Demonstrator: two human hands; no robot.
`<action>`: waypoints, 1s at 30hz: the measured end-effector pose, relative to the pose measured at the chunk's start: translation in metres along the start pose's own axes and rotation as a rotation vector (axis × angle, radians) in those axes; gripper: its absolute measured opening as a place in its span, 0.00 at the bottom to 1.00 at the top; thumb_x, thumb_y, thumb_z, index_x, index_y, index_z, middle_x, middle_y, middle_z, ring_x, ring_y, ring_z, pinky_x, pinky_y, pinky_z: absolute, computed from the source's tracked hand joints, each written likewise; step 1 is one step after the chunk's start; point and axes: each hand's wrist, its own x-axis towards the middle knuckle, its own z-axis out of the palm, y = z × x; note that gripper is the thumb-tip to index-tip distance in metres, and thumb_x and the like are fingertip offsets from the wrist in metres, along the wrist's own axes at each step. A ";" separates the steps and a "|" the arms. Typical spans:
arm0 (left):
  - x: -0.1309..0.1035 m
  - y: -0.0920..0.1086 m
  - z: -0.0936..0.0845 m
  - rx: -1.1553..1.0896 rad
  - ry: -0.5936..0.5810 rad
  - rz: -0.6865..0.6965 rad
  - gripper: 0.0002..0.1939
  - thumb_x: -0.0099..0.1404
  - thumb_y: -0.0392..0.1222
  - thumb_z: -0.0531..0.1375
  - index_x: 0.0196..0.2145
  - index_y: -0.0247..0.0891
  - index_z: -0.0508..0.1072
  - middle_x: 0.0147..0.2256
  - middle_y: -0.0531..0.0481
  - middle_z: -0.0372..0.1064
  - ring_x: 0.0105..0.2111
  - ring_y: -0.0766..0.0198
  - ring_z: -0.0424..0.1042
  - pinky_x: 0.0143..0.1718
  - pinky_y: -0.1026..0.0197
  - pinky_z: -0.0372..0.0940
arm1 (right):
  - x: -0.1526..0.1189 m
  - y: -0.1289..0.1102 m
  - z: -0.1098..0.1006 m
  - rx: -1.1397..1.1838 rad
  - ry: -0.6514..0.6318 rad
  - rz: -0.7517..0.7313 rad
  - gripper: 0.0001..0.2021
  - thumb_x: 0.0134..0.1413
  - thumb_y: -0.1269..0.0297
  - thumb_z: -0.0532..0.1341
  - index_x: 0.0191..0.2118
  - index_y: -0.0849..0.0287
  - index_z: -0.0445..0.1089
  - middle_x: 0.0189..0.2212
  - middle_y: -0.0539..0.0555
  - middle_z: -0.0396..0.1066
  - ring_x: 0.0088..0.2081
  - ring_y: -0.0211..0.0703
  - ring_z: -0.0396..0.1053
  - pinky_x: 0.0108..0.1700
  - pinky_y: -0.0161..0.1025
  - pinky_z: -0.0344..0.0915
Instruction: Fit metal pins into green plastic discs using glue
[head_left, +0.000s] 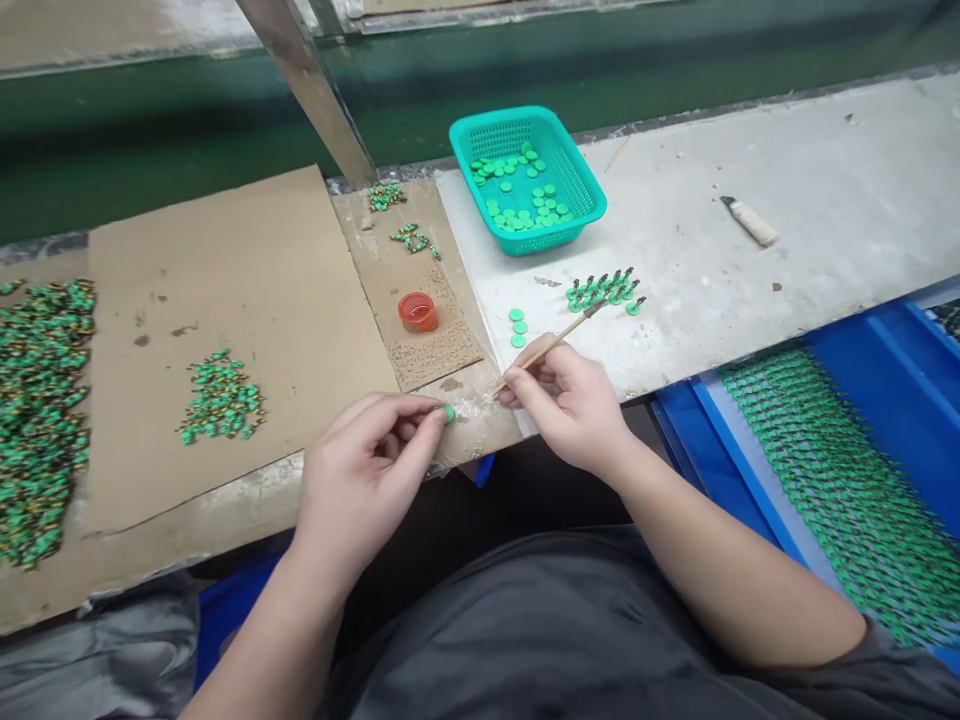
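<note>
Between thumb and forefinger, my left hand (375, 450) pinches a small green disc (449, 413) above the table's front edge. My right hand (566, 400) is closed on a thin wooden stick (551, 347) like a brush, its dark end pointing up and away, its light tip low near the table. Three loose green discs (518, 327) lie in a line just beyond my right hand. Past them stands a cluster of green discs with dark upright pieces (604, 290). An orange-red cup (417, 312) with liquid sits on a speckled cardboard piece (442, 350).
A teal basket (592, 205) holding green discs stands at the back. Small green, black and yellow pieces form a big heap (45, 420) at far left and a smaller pile (222, 398) on cardboard. A white-handled blade (750, 222) lies right. Blue trays (885, 370) with green pieces sit lower right.
</note>
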 end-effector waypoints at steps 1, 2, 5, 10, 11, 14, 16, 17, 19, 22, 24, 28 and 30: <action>0.000 0.003 -0.002 -0.071 0.008 -0.084 0.09 0.72 0.51 0.71 0.42 0.46 0.88 0.38 0.50 0.84 0.31 0.66 0.78 0.33 0.65 0.73 | 0.001 0.000 0.000 -0.020 -0.007 -0.004 0.13 0.75 0.51 0.68 0.43 0.55 0.74 0.35 0.53 0.83 0.37 0.45 0.87 0.41 0.39 0.84; -0.001 0.006 -0.005 -0.156 0.012 -0.171 0.11 0.70 0.53 0.72 0.42 0.45 0.89 0.38 0.49 0.85 0.32 0.65 0.79 0.34 0.65 0.75 | 0.001 -0.001 0.000 -0.038 -0.012 -0.006 0.13 0.75 0.51 0.67 0.43 0.55 0.74 0.35 0.54 0.83 0.37 0.45 0.87 0.41 0.39 0.84; -0.005 0.018 -0.019 -0.355 0.023 -0.288 0.14 0.64 0.56 0.77 0.40 0.45 0.90 0.35 0.48 0.85 0.31 0.63 0.82 0.34 0.67 0.78 | 0.001 -0.003 0.001 -0.046 -0.023 -0.007 0.14 0.76 0.49 0.67 0.43 0.55 0.74 0.34 0.54 0.84 0.36 0.45 0.87 0.40 0.39 0.84; -0.011 0.038 -0.037 -0.465 0.003 -0.205 0.14 0.65 0.58 0.78 0.40 0.47 0.90 0.29 0.50 0.81 0.26 0.69 0.76 0.29 0.73 0.73 | -0.001 -0.001 0.001 -0.016 -0.022 0.003 0.18 0.75 0.44 0.67 0.43 0.54 0.74 0.33 0.54 0.85 0.35 0.46 0.88 0.41 0.40 0.85; -0.012 0.042 -0.038 -0.483 -0.002 -0.192 0.14 0.65 0.59 0.78 0.40 0.47 0.90 0.29 0.51 0.81 0.26 0.70 0.75 0.29 0.74 0.72 | -0.001 0.000 0.001 -0.014 -0.025 0.007 0.19 0.75 0.43 0.67 0.42 0.54 0.74 0.33 0.54 0.85 0.35 0.47 0.88 0.41 0.41 0.85; -0.013 0.049 -0.040 -0.514 -0.012 -0.166 0.14 0.67 0.59 0.77 0.39 0.47 0.90 0.31 0.50 0.82 0.26 0.72 0.74 0.29 0.75 0.71 | -0.001 0.000 0.002 -0.012 -0.032 0.004 0.21 0.74 0.40 0.67 0.42 0.54 0.74 0.32 0.55 0.85 0.35 0.47 0.88 0.41 0.42 0.85; -0.013 0.052 -0.041 -0.525 -0.033 -0.160 0.14 0.68 0.59 0.76 0.38 0.46 0.90 0.31 0.50 0.81 0.27 0.71 0.75 0.29 0.75 0.71 | 0.000 -0.001 0.002 -0.014 -0.032 -0.006 0.21 0.74 0.39 0.66 0.42 0.54 0.74 0.32 0.55 0.84 0.35 0.47 0.87 0.40 0.41 0.85; -0.013 0.053 -0.041 -0.529 -0.049 -0.158 0.14 0.69 0.58 0.75 0.38 0.46 0.90 0.31 0.50 0.81 0.28 0.71 0.75 0.30 0.75 0.71 | 0.000 -0.001 0.002 -0.014 -0.031 -0.009 0.21 0.74 0.39 0.66 0.42 0.54 0.74 0.32 0.54 0.84 0.34 0.47 0.87 0.40 0.41 0.85; -0.013 0.056 -0.043 -0.538 -0.076 -0.148 0.13 0.70 0.57 0.75 0.38 0.46 0.89 0.32 0.50 0.81 0.29 0.71 0.76 0.31 0.75 0.72 | -0.001 -0.001 0.002 -0.016 -0.030 -0.016 0.21 0.74 0.39 0.66 0.42 0.54 0.74 0.31 0.54 0.84 0.34 0.47 0.87 0.39 0.41 0.85; -0.012 0.061 -0.045 -0.536 -0.094 -0.129 0.11 0.70 0.54 0.75 0.35 0.45 0.88 0.31 0.51 0.80 0.30 0.71 0.76 0.32 0.75 0.71 | -0.001 -0.001 0.002 -0.020 -0.032 -0.023 0.21 0.74 0.39 0.66 0.41 0.54 0.74 0.31 0.55 0.84 0.34 0.48 0.87 0.39 0.42 0.84; -0.012 0.065 -0.047 -0.521 -0.097 -0.120 0.11 0.70 0.52 0.74 0.34 0.45 0.87 0.30 0.52 0.79 0.30 0.71 0.76 0.32 0.75 0.71 | -0.002 0.000 0.002 -0.023 -0.034 -0.026 0.21 0.74 0.40 0.66 0.41 0.54 0.74 0.31 0.55 0.84 0.34 0.48 0.87 0.38 0.42 0.84; -0.010 0.076 -0.047 -0.469 -0.106 -0.114 0.13 0.69 0.51 0.73 0.30 0.43 0.84 0.28 0.53 0.76 0.28 0.70 0.73 0.30 0.73 0.69 | -0.001 0.001 0.002 -0.021 -0.047 -0.037 0.19 0.75 0.42 0.66 0.41 0.53 0.73 0.32 0.55 0.84 0.34 0.49 0.88 0.37 0.41 0.84; -0.008 0.080 -0.046 -0.432 -0.107 -0.115 0.14 0.69 0.51 0.73 0.30 0.43 0.83 0.27 0.53 0.76 0.28 0.69 0.73 0.30 0.72 0.69 | -0.001 0.001 0.003 -0.013 -0.054 -0.048 0.17 0.75 0.44 0.66 0.41 0.53 0.73 0.32 0.55 0.84 0.35 0.49 0.88 0.38 0.41 0.84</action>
